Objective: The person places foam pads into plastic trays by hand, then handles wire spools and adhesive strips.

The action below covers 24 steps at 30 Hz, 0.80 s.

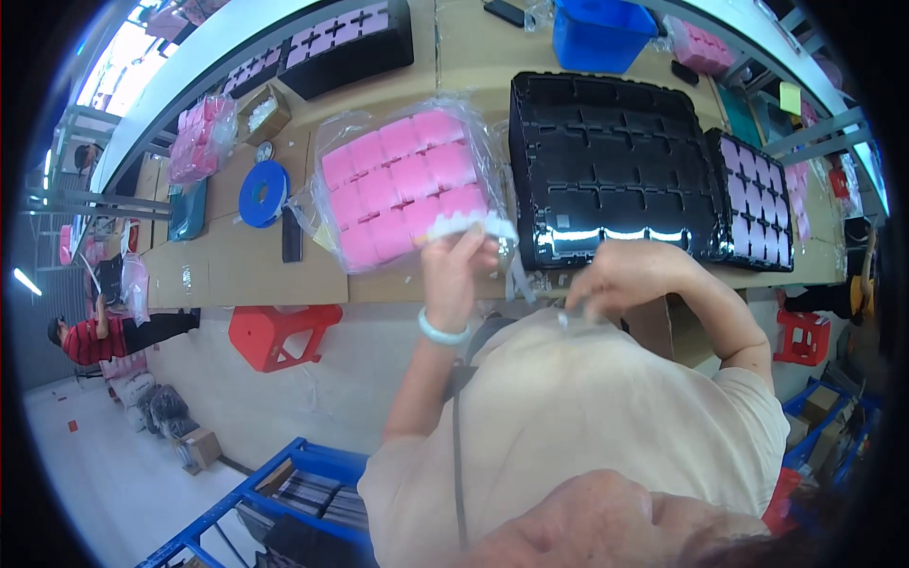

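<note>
A long tan workbench (237,256) runs across the top of the frame. A pale grey floor (85,473) fills the lower left. A red plastic stool (279,333) stands beside the bench. Bright windows (118,62) glow upper left. Blue metal shelving (275,483) sits along the bottom.

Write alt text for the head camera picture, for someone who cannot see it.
Seen from above, a person's left hand lifts a clear plastic bag of pink square pieces over a tan workbench, while the right hand pinches a bit of clear plastic near the chest. An empty black compartment tray lies to the right.
</note>
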Each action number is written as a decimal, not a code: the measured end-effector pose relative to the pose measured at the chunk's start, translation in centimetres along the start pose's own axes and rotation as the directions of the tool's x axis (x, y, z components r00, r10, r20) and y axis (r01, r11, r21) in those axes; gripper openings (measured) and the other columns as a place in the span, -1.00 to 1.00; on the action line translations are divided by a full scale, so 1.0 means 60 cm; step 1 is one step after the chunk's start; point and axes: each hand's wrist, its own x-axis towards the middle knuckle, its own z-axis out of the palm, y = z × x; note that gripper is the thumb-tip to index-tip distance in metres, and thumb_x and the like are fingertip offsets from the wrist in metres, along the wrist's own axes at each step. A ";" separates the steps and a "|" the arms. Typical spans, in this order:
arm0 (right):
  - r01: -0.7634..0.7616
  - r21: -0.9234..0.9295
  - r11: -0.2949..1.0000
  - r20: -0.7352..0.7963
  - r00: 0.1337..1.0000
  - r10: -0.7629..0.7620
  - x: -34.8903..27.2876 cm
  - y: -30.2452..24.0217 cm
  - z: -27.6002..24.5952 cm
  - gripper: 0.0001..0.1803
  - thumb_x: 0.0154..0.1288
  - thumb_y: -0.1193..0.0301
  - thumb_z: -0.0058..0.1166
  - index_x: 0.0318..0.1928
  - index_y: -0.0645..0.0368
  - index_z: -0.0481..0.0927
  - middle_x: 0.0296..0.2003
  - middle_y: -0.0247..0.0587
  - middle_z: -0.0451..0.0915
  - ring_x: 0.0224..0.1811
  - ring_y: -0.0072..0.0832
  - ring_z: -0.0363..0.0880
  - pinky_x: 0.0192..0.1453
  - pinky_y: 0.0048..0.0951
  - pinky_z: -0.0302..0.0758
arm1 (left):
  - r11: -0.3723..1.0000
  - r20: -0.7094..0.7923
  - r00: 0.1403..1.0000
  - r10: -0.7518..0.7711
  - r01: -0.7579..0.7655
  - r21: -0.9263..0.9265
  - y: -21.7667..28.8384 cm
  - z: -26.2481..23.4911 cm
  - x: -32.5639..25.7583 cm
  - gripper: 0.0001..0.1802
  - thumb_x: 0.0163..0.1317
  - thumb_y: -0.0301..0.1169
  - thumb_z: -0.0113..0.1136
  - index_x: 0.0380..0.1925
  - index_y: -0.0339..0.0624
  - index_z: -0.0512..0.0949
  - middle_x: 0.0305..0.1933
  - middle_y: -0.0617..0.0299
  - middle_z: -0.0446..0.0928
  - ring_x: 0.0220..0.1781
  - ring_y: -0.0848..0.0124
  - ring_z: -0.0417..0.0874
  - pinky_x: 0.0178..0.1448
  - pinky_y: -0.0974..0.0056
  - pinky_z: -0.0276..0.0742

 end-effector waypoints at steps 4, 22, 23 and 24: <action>-0.200 0.336 0.921 -0.518 0.777 0.358 0.006 -0.037 -0.015 -0.86 0.20 0.41 0.22 -0.31 0.23 0.61 -0.52 -0.23 0.53 -0.50 -0.41 0.50 -0.33 -0.40 0.48 | 0.998 0.148 0.989 -0.027 0.034 -0.045 0.004 0.045 0.007 -0.85 0.31 -0.43 0.17 -0.25 -0.32 0.59 -0.41 0.16 0.62 -0.42 0.49 0.64 -0.41 0.44 0.57; 0.134 0.258 0.957 -0.809 0.571 0.138 -0.166 0.015 0.038 -0.87 0.13 0.51 0.14 -0.42 0.16 0.43 -0.38 -0.27 0.38 -0.25 -0.34 0.33 -0.08 -0.37 0.28 | 0.755 0.590 0.561 -0.581 0.642 0.134 -0.099 0.195 -0.031 -0.80 0.34 -0.34 0.07 -0.30 -0.25 0.56 -0.39 0.22 0.60 -0.52 0.50 0.57 -0.49 0.43 0.47; 0.061 0.271 0.961 -0.842 0.499 0.205 -0.200 0.053 0.029 -0.87 0.15 0.49 0.13 -0.42 0.16 0.42 -0.38 -0.27 0.37 -0.24 -0.34 0.31 -0.08 -0.38 0.27 | 0.791 0.541 0.607 -0.582 0.577 0.204 -0.112 0.201 -0.031 -0.82 0.34 -0.35 0.08 -0.30 -0.24 0.56 -0.39 0.22 0.60 -0.50 0.51 0.58 -0.47 0.44 0.48; -0.106 0.173 0.979 -0.845 0.495 0.203 -0.240 0.101 0.017 -0.87 0.18 0.48 0.12 -0.40 0.15 0.41 -0.36 -0.28 0.36 -0.22 -0.33 0.29 -0.06 -0.39 0.26 | 0.799 0.526 0.632 -0.569 0.575 0.173 -0.114 0.212 -0.033 -0.83 0.33 -0.37 0.09 -0.30 -0.26 0.56 -0.39 0.21 0.60 -0.48 0.51 0.58 -0.45 0.44 0.49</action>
